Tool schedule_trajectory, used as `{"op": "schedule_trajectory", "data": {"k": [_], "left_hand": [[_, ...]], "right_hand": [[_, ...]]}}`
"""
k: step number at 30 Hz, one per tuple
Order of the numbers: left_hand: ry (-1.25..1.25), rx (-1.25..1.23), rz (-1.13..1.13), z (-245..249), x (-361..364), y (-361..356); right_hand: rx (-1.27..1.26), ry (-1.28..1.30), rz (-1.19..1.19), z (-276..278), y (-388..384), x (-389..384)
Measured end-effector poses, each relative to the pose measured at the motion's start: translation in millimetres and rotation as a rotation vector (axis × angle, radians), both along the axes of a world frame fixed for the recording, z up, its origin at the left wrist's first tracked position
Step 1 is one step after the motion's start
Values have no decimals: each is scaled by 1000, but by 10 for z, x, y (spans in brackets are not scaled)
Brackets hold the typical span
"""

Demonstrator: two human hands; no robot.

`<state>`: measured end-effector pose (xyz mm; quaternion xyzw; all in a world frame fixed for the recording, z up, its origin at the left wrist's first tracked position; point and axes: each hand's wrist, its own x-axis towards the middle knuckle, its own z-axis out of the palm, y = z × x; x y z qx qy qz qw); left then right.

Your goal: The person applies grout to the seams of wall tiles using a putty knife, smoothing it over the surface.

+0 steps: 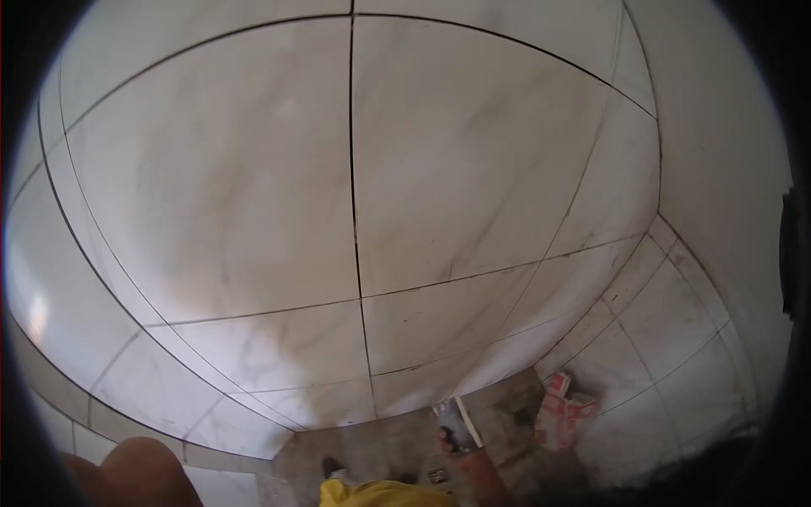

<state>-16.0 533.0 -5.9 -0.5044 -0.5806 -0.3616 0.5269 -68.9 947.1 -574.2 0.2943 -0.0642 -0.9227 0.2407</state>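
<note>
Low in the view, my right hand [459, 452] is closed around a flat, trowel-like tool [457, 422]. The tool has a grey face and a straight white strip along its right side; its exact kind is too small to make out. It is over the floor, close to the foot of the tiled wall [253, 186]. A rounded stretch of bare skin shows at the lower left, perhaps part of my left arm. My left hand itself is outside the picture.
A crumpled red-and-white bag [562, 420] stands on the dusty grey floor [372, 444] to the right. Large marbled tiles with dark joints cover the walls, which meet in a right-hand corner. Yellow clothing [380, 494] and a dark shoe [333, 466] show at the bottom.
</note>
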Motion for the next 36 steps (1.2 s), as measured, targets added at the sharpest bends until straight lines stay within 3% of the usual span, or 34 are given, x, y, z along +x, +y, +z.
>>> {"op": "schedule_trajectory", "data": {"k": [1, 3, 9, 12, 15, 17, 19, 21, 23, 25, 26, 28, 30, 32, 34, 35, 36], "left_hand": [[13, -17, 14, -7, 42, -56], [28, -105, 39, 127, 66, -68], [31, -99, 51, 115, 79, -43], [32, -89, 52, 120, 98, -56], [97, 0, 68, 54, 57, -57], [72, 124, 109, -3, -28, -22], [-253, 336, 230, -512, -266, 188], [-735, 73, 235, -1275, -751, 303], [-1083, 106, -70, -2124, -1103, 708], [-1439, 230, -415, -2707, -1198, 952], [-1427, 236, -446, -2683, -1231, 1035], [-1474, 332, -823, -2661, -1232, 1090], [-1490, 342, -898, -2714, -1329, 1049], [-1501, 342, -966, -2741, -1461, 992], [-1737, 289, -972, -2738, -1557, 939], [-1737, 280, -990, -2711, -1601, 962], [-1668, 358, -1000, -2630, -1628, 995]], "right_hand": [[4, 203, 126, -192, -186, 143], [205, 438, 122, 418, -374, -47], [536, 512, 100, 1329, -613, -123], [590, 553, 29, 1362, -771, -243], [696, 580, 104, 1828, -843, -486], [738, 624, 25, 2242, -997, -625], [754, 655, -69, 2530, -1178, -698], [819, 758, -233, 2757, -1339, -785], [970, 746, -269, 2984, -1589, -819], [1543, 743, -526, 3005, -1848, -911], [1627, 806, -458, 3099, -1901, -856], [1646, 952, -422, 3118, -1910, -824], [1705, 999, -439, 3179, -1928, -828], [2289, 1057, -487, 3258, -1874, -845], [1778, 923, -376, 3351, -1848, -813], [1540, 826, -277, 3447, -1801, -752], [1531, 981, -313, 3586, -1787, -735]]}}
